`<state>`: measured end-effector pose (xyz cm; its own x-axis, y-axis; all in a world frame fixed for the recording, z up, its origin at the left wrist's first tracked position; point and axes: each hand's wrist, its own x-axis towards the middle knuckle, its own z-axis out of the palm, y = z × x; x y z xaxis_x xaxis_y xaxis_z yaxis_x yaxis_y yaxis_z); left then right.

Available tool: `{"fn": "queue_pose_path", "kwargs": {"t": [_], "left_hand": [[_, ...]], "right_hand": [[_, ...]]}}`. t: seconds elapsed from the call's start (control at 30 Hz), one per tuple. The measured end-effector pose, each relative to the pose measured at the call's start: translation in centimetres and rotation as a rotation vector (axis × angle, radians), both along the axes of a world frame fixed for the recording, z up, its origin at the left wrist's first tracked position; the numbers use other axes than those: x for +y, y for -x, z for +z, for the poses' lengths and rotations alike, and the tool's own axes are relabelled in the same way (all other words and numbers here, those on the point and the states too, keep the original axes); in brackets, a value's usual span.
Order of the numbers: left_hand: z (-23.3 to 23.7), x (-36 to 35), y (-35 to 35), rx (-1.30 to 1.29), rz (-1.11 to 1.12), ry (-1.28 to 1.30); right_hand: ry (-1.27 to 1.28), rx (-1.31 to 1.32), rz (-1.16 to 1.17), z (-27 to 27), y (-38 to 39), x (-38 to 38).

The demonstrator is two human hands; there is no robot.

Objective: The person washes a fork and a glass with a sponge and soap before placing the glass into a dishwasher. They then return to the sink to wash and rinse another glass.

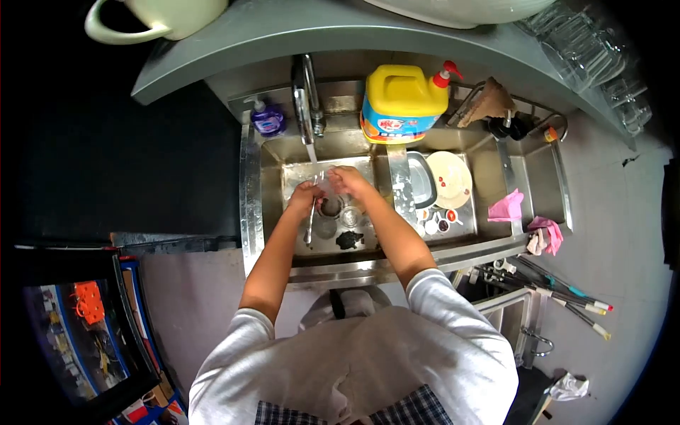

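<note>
Directly under the chrome tap spout (306,99), both bare hands meet over the left bowl of the stainless steel double sink (249,177). A thin stream of water (312,152) falls from the spout onto them.

The right hand (348,180) lies farther from the body, its fingers curled around a small clear glassy object (326,182). That object sits just to the hand's left, between the two hands and in the water's path. It is too small and see-through to tell its shape or which way its long axis runs.

The left hand (304,198) is a little nearer the body, touching or just beside the object's lower left edge. Its fingers are bent, but whether they clamp anything cannot be told. A thin pale line (310,225) drops from it toward the round metal drain (331,207); it may be a utensil or running water.

On the ledge behind stand a purple soap bottle (268,119) and a big yellow detergent jug with a red pump (400,103). A round cream plate (450,178) rests in the right bowl, and a pink cloth (507,207) lies beside it.
</note>
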<state>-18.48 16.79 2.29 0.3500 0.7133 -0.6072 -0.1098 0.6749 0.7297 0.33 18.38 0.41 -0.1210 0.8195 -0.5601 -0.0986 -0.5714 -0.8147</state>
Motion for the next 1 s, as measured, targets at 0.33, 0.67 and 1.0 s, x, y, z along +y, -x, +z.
{"fn": "queue_pose_path", "kwargs": {"t": [0.33,0.67,1.0], "left_hand": [[-0.7,-0.6,-2.6,-0.15,0.308,0.076],[1.0,-0.1,-2.9,0.168,0.458,-0.293],[5.3,-1.0,-0.7,0.31,0.526,-0.586]], "right_hand": [[-0.234,-1.385,1.019,-11.8,-3.6,-2.2],[-0.328,-1.346,1.269,-16.9,-4.4,-1.2],[-0.262,-0.99,0.276,1.1,-8.1,-2.0]]}}
